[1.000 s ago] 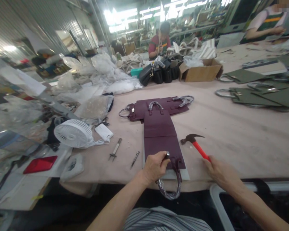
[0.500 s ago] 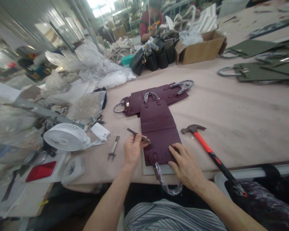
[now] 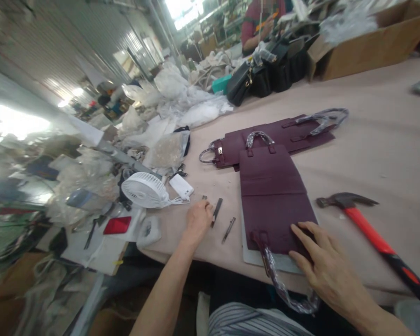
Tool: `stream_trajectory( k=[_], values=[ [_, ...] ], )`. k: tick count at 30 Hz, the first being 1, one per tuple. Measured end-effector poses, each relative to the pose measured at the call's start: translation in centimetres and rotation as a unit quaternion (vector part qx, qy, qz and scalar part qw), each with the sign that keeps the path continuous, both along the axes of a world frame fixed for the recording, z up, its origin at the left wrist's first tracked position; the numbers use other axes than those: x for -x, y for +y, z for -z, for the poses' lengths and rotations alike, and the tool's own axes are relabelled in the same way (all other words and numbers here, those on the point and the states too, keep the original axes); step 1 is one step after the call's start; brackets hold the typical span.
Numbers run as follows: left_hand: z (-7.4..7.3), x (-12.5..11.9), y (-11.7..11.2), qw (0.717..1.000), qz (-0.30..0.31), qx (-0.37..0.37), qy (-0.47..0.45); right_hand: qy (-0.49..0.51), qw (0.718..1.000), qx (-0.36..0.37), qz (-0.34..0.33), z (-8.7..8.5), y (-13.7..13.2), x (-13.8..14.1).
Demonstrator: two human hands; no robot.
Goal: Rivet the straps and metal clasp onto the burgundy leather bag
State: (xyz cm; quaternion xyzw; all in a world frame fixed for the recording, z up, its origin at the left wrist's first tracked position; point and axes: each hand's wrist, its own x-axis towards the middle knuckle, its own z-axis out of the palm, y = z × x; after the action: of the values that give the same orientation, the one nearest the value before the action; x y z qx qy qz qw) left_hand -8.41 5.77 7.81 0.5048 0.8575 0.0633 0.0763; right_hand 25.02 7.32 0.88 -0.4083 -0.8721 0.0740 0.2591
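Observation:
My left hand [image 3: 199,218] has its fingers curled over the table, left of the bag. A metal tool tip [image 3: 204,197] peeks out behind its knuckles; the fingers hide what they may grip. A dark flat bar [image 3: 217,211] is right by the fingertips, and a slim metal pen-like tool [image 3: 228,230] lies farther right. My right hand [image 3: 324,261] rests with spread fingers on the lower right of a burgundy bag [image 3: 275,210], laid flat on a pale board [image 3: 247,254]. Its plastic-wrapped lower handle [image 3: 283,291] hangs over the table edge.
Right of the bag lies a claw hammer [image 3: 364,226]. More burgundy bag pieces [image 3: 231,144] lie behind. Leftward are a white fan [image 3: 145,190], a white power bank [image 3: 181,186] and a red item [image 3: 117,225]. Black bags [image 3: 262,79], a carton [image 3: 367,53] and a person [image 3: 259,28] are at the back.
My left hand has moved left, away from the bag with the dark tool it held there. Two tools now lie beside it. My right hand stays on the bag; the view has swung left.

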Motion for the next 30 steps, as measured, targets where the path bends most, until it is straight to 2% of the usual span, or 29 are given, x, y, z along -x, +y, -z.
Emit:
stream_trajectory(
  k=[3,6,11,14,17,19,21,23,25,26,28,30],
  values=[
    [-0.8,0.8,0.1,1.000,-0.027,0.004,-0.009,0.004,1.000,-0.023,-0.005,0.1,0.3,0.1],
    [-0.9,-0.6,-0.2,0.998,0.000,0.030,-0.054,0.003,0.999,-0.034,-0.004,-0.1,0.4,0.3],
    [0.6,-4.6,-1.0,0.988,0.072,0.114,-0.070,-0.007,1.000,-0.010,0.000,-0.3,0.2,0.3],
    [1.3,-4.9,-0.8,0.982,0.086,0.151,-0.071,-0.008,1.000,0.022,0.004,-0.4,0.0,0.2],
    [1.3,-3.9,-0.3,0.982,0.090,0.122,-0.116,0.001,0.999,0.048,0.007,-0.5,-0.3,0.2],
    [0.7,-3.7,0.1,0.971,0.067,0.042,-0.225,0.004,0.998,0.059,0.010,-0.6,-0.5,0.2],
    [0.1,-4.6,0.2,0.924,0.020,-0.059,-0.377,0.003,0.998,0.066,0.013,-0.8,-0.6,0.3],
    [-0.3,-6.8,0.3,0.846,-0.017,-0.137,-0.515,0.001,0.997,0.072,0.017,-1.0,-0.7,0.3],
    [-0.1,-9.7,0.3,0.777,-0.022,-0.175,-0.604,0.001,0.997,0.076,0.021,-1.0,-0.7,0.4],
    [0.2,-11.1,0.3,0.754,-0.015,-0.182,-0.631,0.001,0.997,0.077,0.021,-1.1,-0.8,0.4],
    [1.0,-13.4,0.3,0.738,0.004,-0.200,-0.645,0.003,0.997,0.079,0.021,-1.1,-0.8,0.5],
    [1.9,-14.6,0.3,0.746,0.024,-0.220,-0.628,0.006,0.996,0.083,0.021,-1.1,-0.8,0.5]
  ],
)
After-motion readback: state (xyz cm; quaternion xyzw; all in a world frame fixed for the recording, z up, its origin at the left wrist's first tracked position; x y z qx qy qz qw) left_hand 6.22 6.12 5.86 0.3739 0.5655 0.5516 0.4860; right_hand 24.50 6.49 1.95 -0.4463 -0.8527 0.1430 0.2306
